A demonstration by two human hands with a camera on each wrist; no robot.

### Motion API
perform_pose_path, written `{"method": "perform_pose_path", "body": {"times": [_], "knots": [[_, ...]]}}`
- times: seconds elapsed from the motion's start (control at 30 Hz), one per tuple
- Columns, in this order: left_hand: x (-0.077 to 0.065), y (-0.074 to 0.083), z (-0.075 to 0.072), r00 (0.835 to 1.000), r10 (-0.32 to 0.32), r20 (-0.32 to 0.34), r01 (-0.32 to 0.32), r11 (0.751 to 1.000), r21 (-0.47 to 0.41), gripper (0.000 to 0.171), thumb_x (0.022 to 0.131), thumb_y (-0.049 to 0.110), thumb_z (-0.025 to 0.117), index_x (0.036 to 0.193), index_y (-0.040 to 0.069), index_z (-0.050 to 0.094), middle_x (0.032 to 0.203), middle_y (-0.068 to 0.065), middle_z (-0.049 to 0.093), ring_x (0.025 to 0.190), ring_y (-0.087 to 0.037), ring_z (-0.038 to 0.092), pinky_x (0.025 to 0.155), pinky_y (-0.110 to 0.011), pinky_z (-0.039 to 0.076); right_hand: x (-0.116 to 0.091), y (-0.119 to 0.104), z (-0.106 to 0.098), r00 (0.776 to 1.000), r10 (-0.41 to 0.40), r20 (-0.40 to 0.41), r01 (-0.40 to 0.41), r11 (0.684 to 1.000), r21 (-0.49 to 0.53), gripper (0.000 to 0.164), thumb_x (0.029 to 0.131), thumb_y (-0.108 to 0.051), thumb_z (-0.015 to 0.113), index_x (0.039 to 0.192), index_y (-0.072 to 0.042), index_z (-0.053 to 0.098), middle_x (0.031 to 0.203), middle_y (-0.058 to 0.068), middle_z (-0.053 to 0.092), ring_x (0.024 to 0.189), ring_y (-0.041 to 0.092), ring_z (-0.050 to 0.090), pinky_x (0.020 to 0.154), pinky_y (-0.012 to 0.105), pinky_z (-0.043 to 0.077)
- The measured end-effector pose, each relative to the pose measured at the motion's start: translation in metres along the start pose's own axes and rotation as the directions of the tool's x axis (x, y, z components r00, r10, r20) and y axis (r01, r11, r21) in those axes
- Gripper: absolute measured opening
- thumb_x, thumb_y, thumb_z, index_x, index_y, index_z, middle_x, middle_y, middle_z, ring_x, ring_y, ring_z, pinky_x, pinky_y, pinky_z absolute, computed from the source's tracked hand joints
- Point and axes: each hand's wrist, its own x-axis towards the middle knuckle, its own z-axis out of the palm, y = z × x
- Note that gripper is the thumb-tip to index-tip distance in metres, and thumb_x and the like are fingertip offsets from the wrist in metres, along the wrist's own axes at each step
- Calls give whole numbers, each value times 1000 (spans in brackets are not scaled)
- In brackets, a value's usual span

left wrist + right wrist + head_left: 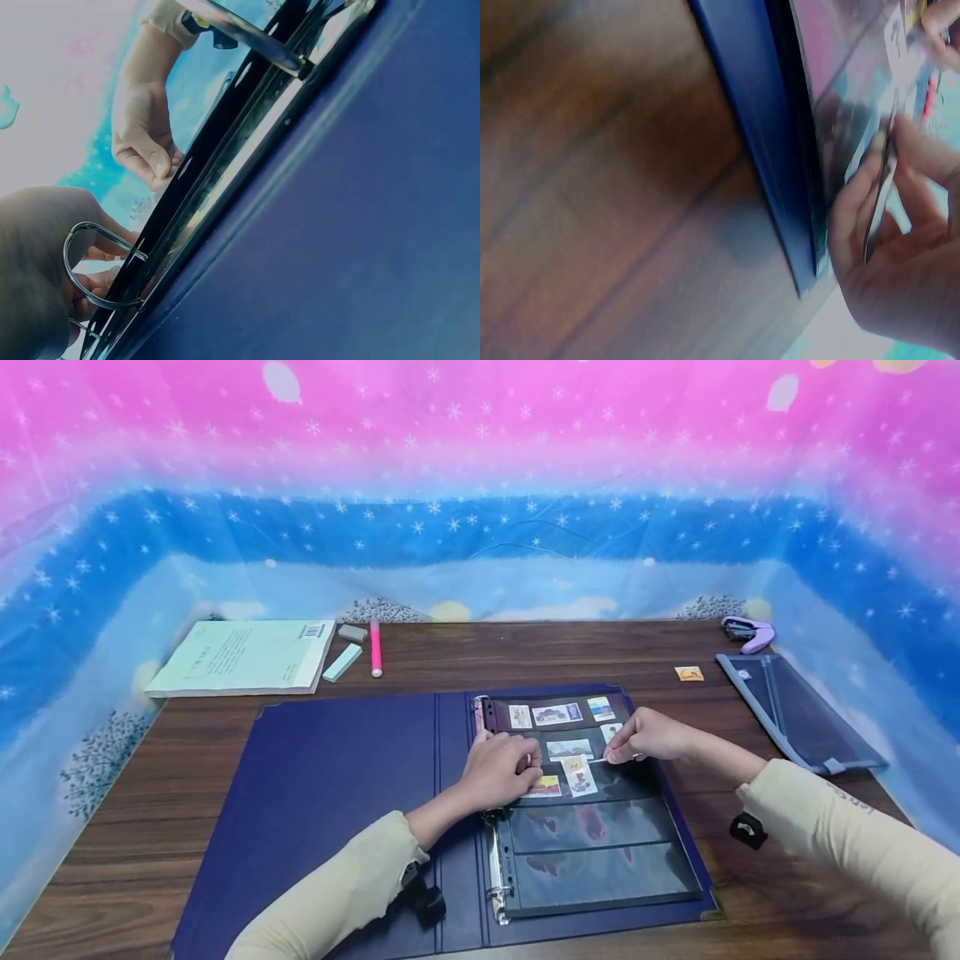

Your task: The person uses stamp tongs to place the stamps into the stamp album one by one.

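My right hand (643, 737) pinches a pair of tweezers (883, 187), whose tips reach a stamp (581, 781). That stamp lies slanted over the third pocket row of a black stamp page (630, 785). Close to the binder rings, my left hand (501, 767) rests on the page with fingers loosely bent, its fingertips beside a yellow and red stamp (545, 787). Above sit a grey landscape stamp (570, 749) and a top row with a purple-toned stamp (557, 714). The page is in an open navy ring binder (345, 793).
Right of the binder are a loose orange stamp (688, 673), a mesh zip pouch (806, 714) and a lilac stapler (753, 633). At the back left lie a pale green book (243, 656), an eraser (352, 632), a mint-coloured block (342, 662) and a pink marker (376, 647).
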Motion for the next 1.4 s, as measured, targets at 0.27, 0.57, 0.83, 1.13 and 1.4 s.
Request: {"method": "perform_pose_path", "body": {"times": [0.27, 0.57, 0.83, 1.13, 1.4], "knots": [[2, 1, 0, 1000, -3, 5, 3, 1000, 1, 15, 84, 26, 65, 72, 23, 57, 63, 7, 51, 61, -7, 39, 75, -29, 27, 7, -1, -16, 983, -53, 177, 54, 999, 0, 25, 78, -16, 72, 94, 3, 72, 100, 12, 72, 80, 3, 59, 71, 28, 51], [2, 2, 2, 1000, 4, -11, -4, 1000, 11, 14, 83, 25, 66, 72, 23, 58, 62, 8, 49, 61, -6, 38, 74, -28, 26, 14, 5, -18, 966, -87, 242, 88, 996, 9, 22, 78, -12, 71, 90, 7, 71, 73, -6, 67, 58, 3, 46, 58, 21, 41], [2, 0, 4, 999, -27, -37, 30, 997, 72, 15, 79, 30, 68, 70, 21, 59, 64, 11, 55, 62, -5, 45, 72, -25, 29, 7, 10, -25, 970, -165, 176, 182, 980, -86, 25, 80, -22, 71, 98, -5, 73, 106, 14, 70, 86, 8, 65, 74, 28, 52], [-1, 0, 2, 999, -13, -49, 16, 998, 65, 17, 78, 30, 71, 69, 20, 60, 66, 9, 58, 61, -6, 46, 68, -24, 27, -5, 34, -37, 973, -232, -14, 231, 971, -54, 29, 81, -24, 69, 105, -6, 71, 107, 15, 70, 95, 11, 65, 76, 24, 52], [0, 0, 3, 998, -9, -61, 11, 999, 37, 20, 76, 30, 74, 63, 21, 63, 68, 10, 63, 60, -5, 51, 68, -24, 27, -16, 66, -64, 940, -175, -293, 124, 975, -184, 29, 86, -31, 66, 106, -11, 71, 110, 15, 69, 94, 14, 63, 72, 26, 48]]}}
